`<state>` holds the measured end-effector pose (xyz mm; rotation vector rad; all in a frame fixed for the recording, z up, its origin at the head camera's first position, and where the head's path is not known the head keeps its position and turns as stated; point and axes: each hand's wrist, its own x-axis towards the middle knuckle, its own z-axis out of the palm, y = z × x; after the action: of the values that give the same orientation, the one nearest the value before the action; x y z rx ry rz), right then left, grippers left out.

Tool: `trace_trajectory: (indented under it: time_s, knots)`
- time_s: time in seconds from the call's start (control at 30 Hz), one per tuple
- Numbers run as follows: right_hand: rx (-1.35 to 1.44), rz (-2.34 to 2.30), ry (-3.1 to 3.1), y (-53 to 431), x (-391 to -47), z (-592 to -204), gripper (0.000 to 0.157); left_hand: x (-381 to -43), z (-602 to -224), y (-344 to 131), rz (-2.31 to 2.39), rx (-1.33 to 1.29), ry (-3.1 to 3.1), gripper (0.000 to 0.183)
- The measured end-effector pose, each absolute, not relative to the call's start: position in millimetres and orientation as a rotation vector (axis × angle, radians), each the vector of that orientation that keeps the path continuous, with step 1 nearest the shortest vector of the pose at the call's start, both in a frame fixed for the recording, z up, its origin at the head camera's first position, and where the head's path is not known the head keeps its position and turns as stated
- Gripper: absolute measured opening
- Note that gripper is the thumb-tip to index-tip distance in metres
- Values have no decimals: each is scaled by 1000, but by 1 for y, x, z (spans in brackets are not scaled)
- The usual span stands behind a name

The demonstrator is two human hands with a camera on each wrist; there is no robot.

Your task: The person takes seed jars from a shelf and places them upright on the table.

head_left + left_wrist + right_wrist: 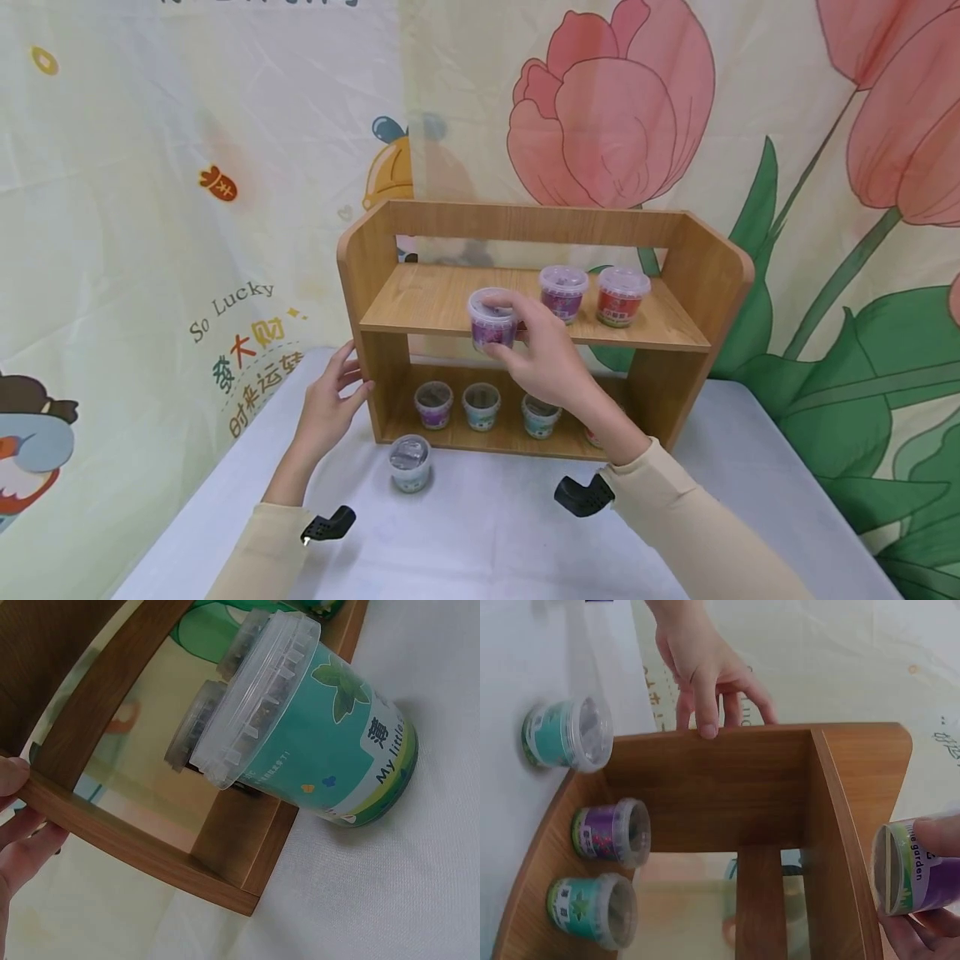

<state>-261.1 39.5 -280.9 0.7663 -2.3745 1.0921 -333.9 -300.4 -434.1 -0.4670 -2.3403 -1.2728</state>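
My right hand [551, 354] pinches a purple lidded plastic cup [491, 325] between thumb and fingers, at the front edge of the upper board of a wooden shelf [450, 300]. The right wrist view shows this cup's side, with "garden" printed on it. At the shelf's left side panel, my left hand [326, 404] holds the edge, thumb at the front and fingers on the outer side [720, 682]. A teal-labelled lidded cup [410, 463] stands upright on the table before the shelf's lower left corner; it looks large in the left wrist view [322, 735].
On the upper board, right of my right hand, stand a purple cup [564, 293] and a red cup [623, 296]. The lower level holds several cups, among them a purple one [433, 405] and a teal one [481, 407]. My right forearm partly covers a red one [594, 437].
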Motion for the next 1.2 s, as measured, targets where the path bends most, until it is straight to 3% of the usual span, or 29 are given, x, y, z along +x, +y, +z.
trace_trajectory:
  time_s: [0.37,1.2]
  knots:
    - [755,1197,-2379,38,-238,-311,61,-334,-433,-301,-1262,-484,-2322,81]
    - [540,1496,-2467,10,-238,-440,59,-336,-436,-301,-1261,-488,-2313,82]
